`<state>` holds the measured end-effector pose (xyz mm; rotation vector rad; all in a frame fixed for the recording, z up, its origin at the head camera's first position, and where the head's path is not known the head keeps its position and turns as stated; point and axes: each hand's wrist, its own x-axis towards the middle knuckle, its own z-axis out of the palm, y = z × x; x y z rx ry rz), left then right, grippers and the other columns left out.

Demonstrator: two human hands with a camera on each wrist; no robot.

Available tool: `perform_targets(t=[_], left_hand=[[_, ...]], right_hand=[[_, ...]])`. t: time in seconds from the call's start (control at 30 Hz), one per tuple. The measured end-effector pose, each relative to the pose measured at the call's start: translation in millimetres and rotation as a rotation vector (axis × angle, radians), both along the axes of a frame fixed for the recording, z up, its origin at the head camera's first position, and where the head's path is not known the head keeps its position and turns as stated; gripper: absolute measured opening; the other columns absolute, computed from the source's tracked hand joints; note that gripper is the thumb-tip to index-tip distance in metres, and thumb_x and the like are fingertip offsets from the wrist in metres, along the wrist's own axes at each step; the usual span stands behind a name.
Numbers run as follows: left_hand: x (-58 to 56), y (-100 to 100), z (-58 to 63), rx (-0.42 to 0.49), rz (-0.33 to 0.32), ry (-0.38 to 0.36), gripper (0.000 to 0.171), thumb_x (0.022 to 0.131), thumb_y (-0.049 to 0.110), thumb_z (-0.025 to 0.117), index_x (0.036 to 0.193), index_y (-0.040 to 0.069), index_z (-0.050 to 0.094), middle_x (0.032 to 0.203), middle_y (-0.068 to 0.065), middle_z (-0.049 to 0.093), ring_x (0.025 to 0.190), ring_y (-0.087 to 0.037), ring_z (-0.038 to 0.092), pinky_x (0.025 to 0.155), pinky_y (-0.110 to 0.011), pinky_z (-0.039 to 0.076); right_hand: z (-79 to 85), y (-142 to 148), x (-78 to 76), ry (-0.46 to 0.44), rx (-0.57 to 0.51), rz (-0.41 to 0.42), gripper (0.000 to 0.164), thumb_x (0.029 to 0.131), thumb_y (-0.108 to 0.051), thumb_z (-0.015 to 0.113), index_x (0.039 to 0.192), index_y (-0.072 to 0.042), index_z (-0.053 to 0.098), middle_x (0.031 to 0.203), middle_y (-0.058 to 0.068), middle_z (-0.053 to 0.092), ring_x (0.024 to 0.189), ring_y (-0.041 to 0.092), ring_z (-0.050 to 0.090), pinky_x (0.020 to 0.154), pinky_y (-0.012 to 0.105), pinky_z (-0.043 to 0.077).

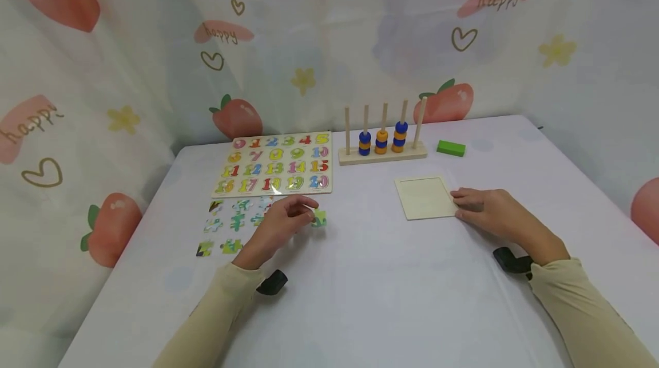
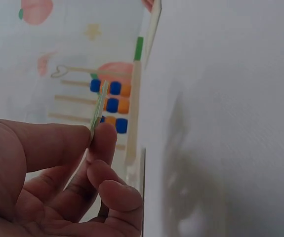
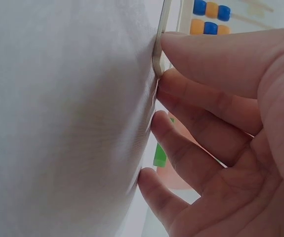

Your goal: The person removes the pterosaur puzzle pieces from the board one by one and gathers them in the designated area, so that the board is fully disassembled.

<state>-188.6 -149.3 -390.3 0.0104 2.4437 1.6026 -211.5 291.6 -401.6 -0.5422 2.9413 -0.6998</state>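
Observation:
My left hand [image 1: 278, 225] pinches a green jigsaw puzzle piece [image 1: 320, 218] between thumb and index finger. In the left wrist view the puzzle piece [image 2: 100, 108] is seen edge-on, raised off the table. Left of and beneath this hand lie loose jigsaw pieces [image 1: 231, 246] in rough rows, some hidden by the hand. On the right, my right hand [image 1: 489, 213] touches the right edge of a flat, square wooden puzzle frame [image 1: 426, 198]. In the right wrist view its thumb and index fingertip meet the frame's edge [image 3: 157, 54], while other fingertips rest on the cloth.
A wooden number board [image 1: 273, 165] lies at the back left. Beside it stands a bead abacus [image 1: 383, 154] with upright pegs and blue and orange beads. A green block [image 1: 451, 148] sits at the back right. Patterned curtain cloth [image 1: 329, 42] hangs behind the white table [image 1: 391, 299].

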Motion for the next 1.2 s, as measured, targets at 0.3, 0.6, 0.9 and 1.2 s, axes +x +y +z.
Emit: perform_targets(t=[0.3, 0.6, 0.9, 1.2], left_hand=[[8.3, -37.1, -3.2, -0.090, 0.013, 0.022, 0.021, 0.104, 0.012, 0.068, 0.124, 0.010, 0.072, 0.105, -0.006, 0.071, 0.097, -0.025, 0.063, 0.082, -0.035, 0.048], [10.5, -71.0, 1.8, -0.173, 0.020, 0.022, 0.016, 0.102, 0.013, 0.071, 0.117, 0.008, 0.074, 0.107, -0.006, 0.072, 0.099, -0.024, 0.063, 0.082, -0.036, 0.048], [22.8, -92.8, -7.7, -0.265, 0.054, -0.017, 0.014, 0.100, 0.015, 0.075, 0.112, 0.008, 0.077, 0.105, -0.003, 0.076, 0.096, -0.022, 0.065, 0.081, -0.036, 0.049], [26.6, -99.8, -5.4, -0.344, 0.059, 0.051, 0.012, 0.099, 0.011, 0.073, 0.109, 0.006, 0.077, 0.098, -0.003, 0.074, 0.094, -0.025, 0.062, 0.078, -0.036, 0.049]], right_hand=[[-3.0, 2.6, -0.7, 0.004, -0.015, -0.011, 0.043, 0.098, -0.014, 0.077, 0.132, 0.011, 0.068, 0.145, 0.029, 0.059, 0.139, 0.055, 0.049, 0.109, 0.069, 0.039], [-2.3, 4.8, -0.3, 0.012, -0.027, -0.015, 0.042, 0.097, -0.012, 0.078, 0.130, 0.012, 0.069, 0.143, 0.029, 0.060, 0.139, 0.054, 0.049, 0.108, 0.069, 0.040], [-1.4, 3.9, 1.9, -0.020, -0.029, -0.038, 0.043, 0.098, -0.013, 0.077, 0.133, 0.011, 0.068, 0.146, 0.029, 0.058, 0.141, 0.054, 0.047, 0.109, 0.069, 0.039], [-2.8, 7.1, 5.7, -0.039, -0.037, -0.058, 0.044, 0.099, -0.015, 0.077, 0.134, 0.010, 0.068, 0.147, 0.029, 0.057, 0.142, 0.055, 0.045, 0.110, 0.069, 0.038]])
